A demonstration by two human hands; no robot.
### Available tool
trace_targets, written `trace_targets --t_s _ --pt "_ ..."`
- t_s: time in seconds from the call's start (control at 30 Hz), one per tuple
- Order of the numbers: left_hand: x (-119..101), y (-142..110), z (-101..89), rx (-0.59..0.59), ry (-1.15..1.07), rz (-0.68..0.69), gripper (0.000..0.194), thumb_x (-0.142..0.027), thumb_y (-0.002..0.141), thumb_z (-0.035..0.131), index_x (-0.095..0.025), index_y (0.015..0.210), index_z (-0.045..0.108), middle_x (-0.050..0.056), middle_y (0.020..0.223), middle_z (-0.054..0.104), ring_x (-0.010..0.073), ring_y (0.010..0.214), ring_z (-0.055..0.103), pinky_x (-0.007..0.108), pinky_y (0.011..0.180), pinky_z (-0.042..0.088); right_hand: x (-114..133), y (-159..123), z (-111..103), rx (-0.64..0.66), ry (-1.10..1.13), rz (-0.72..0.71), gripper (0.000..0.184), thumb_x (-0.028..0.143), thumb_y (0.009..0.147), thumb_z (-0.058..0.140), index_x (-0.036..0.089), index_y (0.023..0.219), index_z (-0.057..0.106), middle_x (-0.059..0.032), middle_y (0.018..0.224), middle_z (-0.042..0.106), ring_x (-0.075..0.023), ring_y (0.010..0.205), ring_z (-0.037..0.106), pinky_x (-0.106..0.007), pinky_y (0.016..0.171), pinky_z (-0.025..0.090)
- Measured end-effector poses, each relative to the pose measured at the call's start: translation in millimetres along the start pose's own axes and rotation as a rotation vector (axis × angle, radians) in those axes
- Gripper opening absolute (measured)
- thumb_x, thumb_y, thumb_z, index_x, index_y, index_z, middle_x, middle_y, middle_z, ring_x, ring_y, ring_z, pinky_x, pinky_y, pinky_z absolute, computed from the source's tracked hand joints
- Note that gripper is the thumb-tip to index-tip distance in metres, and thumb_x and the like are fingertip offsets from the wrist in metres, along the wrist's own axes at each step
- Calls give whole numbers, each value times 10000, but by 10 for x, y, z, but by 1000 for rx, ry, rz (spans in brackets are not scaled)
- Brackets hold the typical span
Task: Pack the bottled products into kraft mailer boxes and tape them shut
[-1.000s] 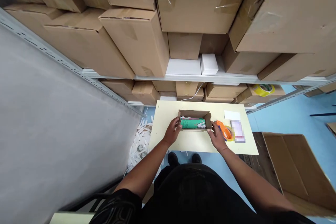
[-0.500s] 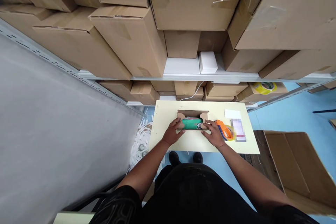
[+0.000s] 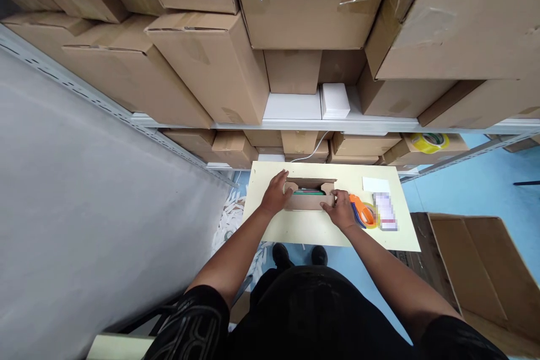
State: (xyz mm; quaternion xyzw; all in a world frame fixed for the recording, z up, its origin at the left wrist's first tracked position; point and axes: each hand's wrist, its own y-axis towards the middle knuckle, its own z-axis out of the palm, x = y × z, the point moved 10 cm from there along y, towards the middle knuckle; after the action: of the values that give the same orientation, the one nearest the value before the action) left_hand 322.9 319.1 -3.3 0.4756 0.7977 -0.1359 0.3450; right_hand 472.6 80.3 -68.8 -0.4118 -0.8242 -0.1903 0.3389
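A small cardboard box (image 3: pixel 306 202) lies on the pale table with its top open and its back flap standing up. Inside, a green item (image 3: pixel 310 192) shows only as a thin strip behind the front panel. My left hand (image 3: pixel 276 194) is at the box's left end, fingers stretched toward the back corner and thumb by the side flap. At the right end, my right hand (image 3: pixel 341 211) grips the box, thumb on the front panel and fingers at the side flap. Just right of that hand lies an orange tape dispenser (image 3: pixel 361 211) with a yellowish roll.
A white sheet (image 3: pixel 375 184) and a blurred printed packet (image 3: pixel 385 211) lie on the table's (image 3: pixel 270 230) right side. Shelves with cartons (image 3: pixel 211 67) stand ahead, one holding a yellow tape roll (image 3: pixel 429 142). A large open carton (image 3: pixel 472 270) is on the floor at right.
The box's front panel has come up and now hides most of the green item. My left hand has moved toward the back-left corner; my right hand has shifted slightly, its fingers more bent.
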Motion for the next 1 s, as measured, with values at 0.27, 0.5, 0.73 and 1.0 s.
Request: trace_targets --t_s 0.27,0.5,0.73,1.0 --pt "-46 -120 170 90 -6 65 228 -249 933 596 -221 1113 734 70 1213 714 249 1235 609 448 1124 509 -197 -85 64 -16 61 98 656 648 795 712 221 1241 489 -128 1190 544 -269 924 610 -464 827 562" --pt "-34 -418 376 35 62 197 245 -127 922 539 -175 1106 693 124 1329 638 281 1433 461 538 1228 416 -23 -97 40 -19 -50 -38 559 629 901 607 213 1264 517 -146 1211 553 -316 1097 583 -518 969 528" --pt "-28 -479 486 43 82 201 328 -113 934 476 -181 1208 642 142 1427 578 297 1527 351 592 1263 354 157 -124 29 55 -220 -122 461 539 978 532 212 1300 572 -155 1225 565 -333 1148 567 -513 979 526" --pt "-77 -470 471 58 91 235 374 -80 905 483 -172 1239 623 155 1437 569 306 1541 328 584 1282 323 177 -156 -5 35 -223 -109 483 514 995 492 204 1360 555 -161 1275 601 -330 1176 577 -520 1022 496"
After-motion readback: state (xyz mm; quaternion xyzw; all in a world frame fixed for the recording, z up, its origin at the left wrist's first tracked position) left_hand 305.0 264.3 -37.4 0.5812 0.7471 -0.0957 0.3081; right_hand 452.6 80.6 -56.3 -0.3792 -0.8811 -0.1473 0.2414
